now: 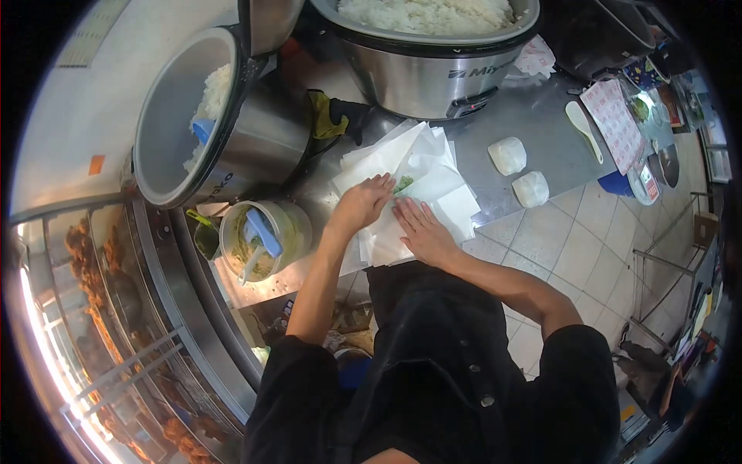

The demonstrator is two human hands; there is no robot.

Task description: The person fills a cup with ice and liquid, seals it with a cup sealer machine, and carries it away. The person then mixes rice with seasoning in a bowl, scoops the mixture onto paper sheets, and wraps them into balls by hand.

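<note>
A stack of white wrapping paper sheets [448,203] lies fanned out on the metal counter in front of me. On its top sheet a small patch of green food [403,184] shows between partly folded paper. My left hand [365,203] rests on the paper just left of the green patch, fingers stretched out. Below and to the right of the patch, my right hand [423,232] lies flat on the paper, fingers extended. Anything under the palms is hidden. Two white wrapped packets, one farther back [507,156] and one nearer [531,189], sit to the right.
A large rice cooker [417,73] full of rice stands behind the paper. Another tilted cooker [255,131] holds rice and a blue scoop. At left is a tub [290,232] with a blue-handled utensil. A white rice paddle [583,130] lies at right. A lit food cabinet [166,309] borders the left.
</note>
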